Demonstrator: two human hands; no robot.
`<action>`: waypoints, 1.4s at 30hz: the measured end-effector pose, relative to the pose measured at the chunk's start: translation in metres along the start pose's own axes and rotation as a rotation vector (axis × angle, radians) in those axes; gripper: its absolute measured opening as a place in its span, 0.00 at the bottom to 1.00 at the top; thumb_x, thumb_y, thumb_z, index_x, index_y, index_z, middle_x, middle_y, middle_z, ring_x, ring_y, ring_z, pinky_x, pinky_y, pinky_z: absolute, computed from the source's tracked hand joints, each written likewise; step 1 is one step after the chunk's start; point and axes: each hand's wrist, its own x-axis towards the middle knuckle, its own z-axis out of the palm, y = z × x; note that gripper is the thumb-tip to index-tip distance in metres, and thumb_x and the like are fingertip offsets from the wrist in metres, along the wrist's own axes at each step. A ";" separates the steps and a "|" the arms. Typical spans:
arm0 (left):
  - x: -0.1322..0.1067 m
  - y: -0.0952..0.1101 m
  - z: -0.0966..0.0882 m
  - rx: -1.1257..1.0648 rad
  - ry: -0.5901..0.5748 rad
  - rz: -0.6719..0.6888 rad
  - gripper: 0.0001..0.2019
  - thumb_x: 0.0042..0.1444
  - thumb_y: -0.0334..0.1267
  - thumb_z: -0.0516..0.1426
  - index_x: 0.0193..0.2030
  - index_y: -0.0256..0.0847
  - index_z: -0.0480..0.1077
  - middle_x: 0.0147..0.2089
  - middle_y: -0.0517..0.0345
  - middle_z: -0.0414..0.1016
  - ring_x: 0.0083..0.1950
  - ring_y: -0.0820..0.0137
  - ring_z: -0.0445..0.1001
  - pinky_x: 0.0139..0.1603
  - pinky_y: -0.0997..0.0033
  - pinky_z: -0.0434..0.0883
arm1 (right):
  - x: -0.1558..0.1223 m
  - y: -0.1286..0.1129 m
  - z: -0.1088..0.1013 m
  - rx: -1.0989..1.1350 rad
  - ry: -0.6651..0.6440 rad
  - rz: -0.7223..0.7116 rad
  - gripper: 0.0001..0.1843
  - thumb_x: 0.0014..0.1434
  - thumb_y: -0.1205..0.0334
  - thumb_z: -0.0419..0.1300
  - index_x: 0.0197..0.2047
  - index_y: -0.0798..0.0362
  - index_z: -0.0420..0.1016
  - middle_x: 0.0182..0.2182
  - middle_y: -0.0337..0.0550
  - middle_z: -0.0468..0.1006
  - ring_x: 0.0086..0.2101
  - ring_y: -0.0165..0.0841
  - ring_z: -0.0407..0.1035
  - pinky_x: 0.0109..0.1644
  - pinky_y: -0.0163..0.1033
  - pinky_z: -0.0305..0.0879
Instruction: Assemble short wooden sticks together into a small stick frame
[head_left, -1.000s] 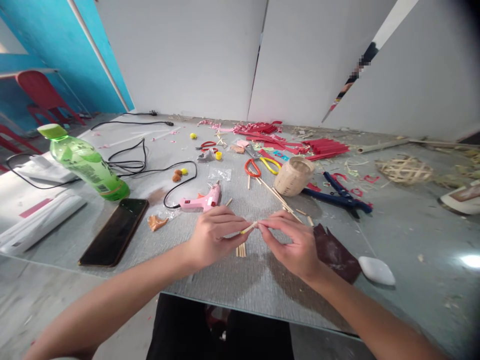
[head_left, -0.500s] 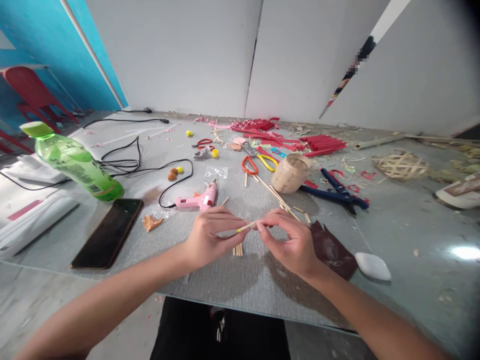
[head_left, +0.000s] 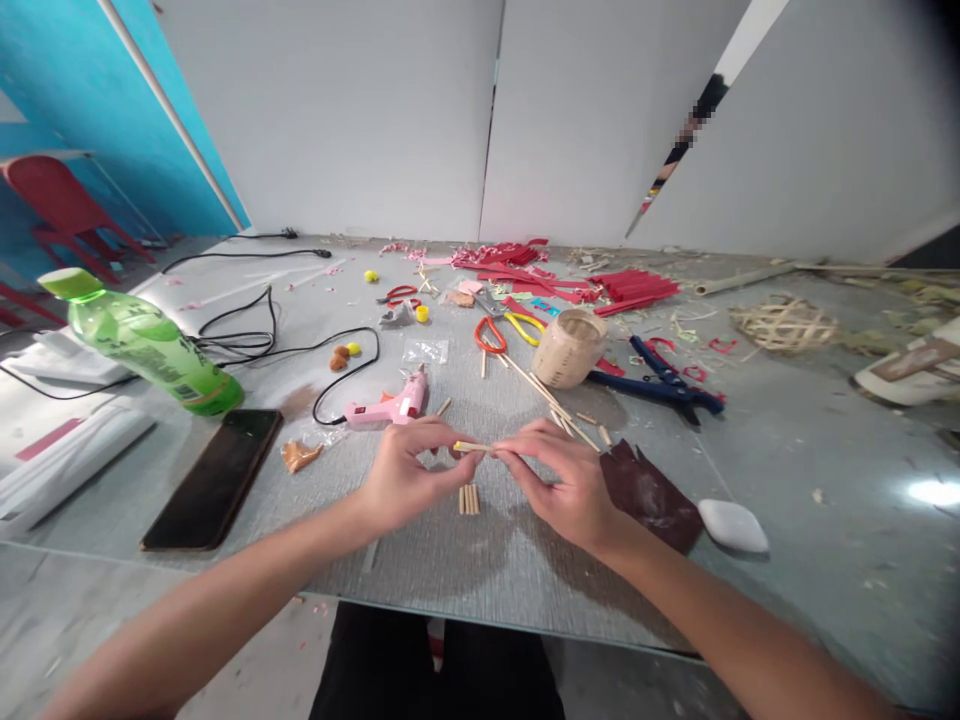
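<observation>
Stick [head_left: 472,447] levelled out since half second ago, now horizontal between our hands above table [head_left: 465,570]. Left hand [head_left: 405,478] and right hand [head_left: 559,480] fingertips pinching opposite ends. Light, stiff, likely snappable; we judge end-grip best. Cut sticks [head_left: 469,498] at 6 o'clock.

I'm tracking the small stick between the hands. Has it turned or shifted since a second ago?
Yes. The stick was tilted, its left end lower; now it lies nearly level, pinched by the left hand and right hand, above the short sticks.

Both forearms are bare, no sleeves, rings or watch showing, with dark trousers visible below the table edge.
</observation>
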 end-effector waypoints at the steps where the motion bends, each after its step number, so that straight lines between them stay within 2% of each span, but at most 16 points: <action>1: 0.000 0.000 0.000 0.001 -0.001 0.007 0.03 0.58 0.32 0.65 0.37 0.41 0.83 0.30 0.59 0.81 0.31 0.73 0.75 0.33 0.73 0.71 | -0.001 0.001 0.000 -0.003 -0.010 -0.005 0.11 0.65 0.74 0.64 0.47 0.49 0.78 0.35 0.41 0.83 0.35 0.34 0.74 0.41 0.41 0.73; 6: -0.001 -0.001 0.001 0.036 -0.035 0.018 0.04 0.58 0.32 0.64 0.37 0.40 0.83 0.30 0.58 0.81 0.32 0.73 0.75 0.36 0.73 0.71 | -0.002 0.009 -0.003 -0.080 -0.126 -0.071 0.10 0.66 0.73 0.62 0.48 0.50 0.77 0.36 0.42 0.83 0.38 0.37 0.73 0.44 0.43 0.72; 12: -0.002 -0.001 0.003 0.029 -0.068 -0.120 0.03 0.56 0.33 0.64 0.34 0.40 0.82 0.29 0.59 0.79 0.31 0.74 0.73 0.31 0.75 0.67 | -0.001 0.009 -0.006 -0.180 -0.213 -0.124 0.08 0.67 0.73 0.60 0.46 0.52 0.75 0.36 0.44 0.82 0.39 0.39 0.72 0.46 0.46 0.70; 16: -0.001 -0.003 0.003 -0.015 -0.093 -0.159 0.03 0.55 0.33 0.64 0.33 0.39 0.82 0.29 0.59 0.78 0.30 0.74 0.71 0.32 0.75 0.66 | -0.001 0.006 -0.006 -0.174 -0.224 -0.111 0.07 0.68 0.73 0.59 0.45 0.51 0.73 0.35 0.43 0.81 0.39 0.38 0.71 0.46 0.45 0.70; 21: -0.002 -0.002 0.002 -0.028 -0.112 -0.100 0.04 0.55 0.33 0.64 0.35 0.38 0.82 0.30 0.56 0.79 0.31 0.73 0.72 0.33 0.73 0.68 | -0.001 0.006 -0.006 -0.111 -0.233 -0.068 0.08 0.68 0.73 0.58 0.44 0.50 0.71 0.35 0.42 0.79 0.39 0.38 0.71 0.45 0.45 0.70; 25: -0.004 0.003 0.001 -0.109 -0.279 0.046 0.04 0.56 0.32 0.64 0.37 0.37 0.82 0.30 0.54 0.81 0.33 0.70 0.75 0.37 0.71 0.72 | -0.001 0.011 -0.004 -0.091 -0.190 -0.048 0.08 0.67 0.73 0.58 0.44 0.49 0.70 0.35 0.42 0.78 0.39 0.38 0.72 0.44 0.44 0.71; 29: -0.002 0.004 0.001 -0.074 -0.386 0.069 0.04 0.57 0.32 0.61 0.35 0.36 0.80 0.29 0.54 0.79 0.32 0.70 0.75 0.36 0.71 0.71 | -0.001 0.014 -0.001 -0.116 -0.060 0.087 0.07 0.70 0.70 0.56 0.49 0.50 0.70 0.37 0.43 0.78 0.38 0.36 0.74 0.44 0.42 0.71; 32: 0.000 -0.001 0.002 0.089 -0.368 0.089 0.07 0.59 0.32 0.58 0.31 0.38 0.76 0.28 0.55 0.76 0.34 0.68 0.74 0.39 0.68 0.70 | 0.000 0.016 0.000 -0.128 -0.001 0.132 0.02 0.69 0.65 0.61 0.43 0.49 0.71 0.31 0.39 0.76 0.31 0.33 0.72 0.38 0.39 0.70; 34: 0.001 -0.006 0.003 0.186 -0.325 0.115 0.08 0.61 0.33 0.58 0.31 0.38 0.75 0.28 0.56 0.76 0.36 0.66 0.74 0.42 0.66 0.70 | -0.001 0.017 0.001 -0.146 -0.032 0.081 0.03 0.68 0.66 0.62 0.40 0.49 0.73 0.30 0.37 0.78 0.30 0.32 0.73 0.37 0.38 0.70; 36: 0.002 -0.011 0.005 0.234 -0.295 0.122 0.08 0.63 0.35 0.59 0.32 0.39 0.75 0.28 0.56 0.76 0.37 0.66 0.74 0.44 0.65 0.70 | -0.003 0.018 0.001 -0.168 -0.081 0.041 0.03 0.69 0.66 0.61 0.41 0.49 0.75 0.31 0.38 0.81 0.31 0.32 0.75 0.37 0.37 0.70; 38: 0.002 -0.015 0.006 0.255 -0.262 0.098 0.09 0.64 0.36 0.59 0.32 0.39 0.75 0.29 0.56 0.76 0.37 0.66 0.74 0.43 0.65 0.69 | -0.004 0.019 0.002 -0.210 -0.086 0.048 0.09 0.70 0.64 0.60 0.36 0.50 0.75 0.26 0.37 0.79 0.26 0.31 0.73 0.33 0.37 0.68; 40: 0.003 -0.019 0.007 0.273 -0.236 0.063 0.10 0.66 0.37 0.59 0.32 0.39 0.74 0.29 0.56 0.76 0.37 0.67 0.73 0.41 0.66 0.69 | -0.005 0.019 0.002 -0.256 -0.064 0.088 0.17 0.70 0.61 0.60 0.27 0.49 0.68 0.19 0.34 0.71 0.20 0.30 0.66 0.28 0.37 0.63; 42: 0.003 -0.022 0.008 0.299 -0.232 0.035 0.11 0.66 0.37 0.58 0.31 0.39 0.74 0.29 0.57 0.76 0.37 0.66 0.73 0.39 0.66 0.68 | -0.004 0.019 0.001 -0.252 -0.049 0.118 0.15 0.68 0.59 0.62 0.29 0.49 0.68 0.21 0.35 0.71 0.22 0.31 0.67 0.29 0.38 0.66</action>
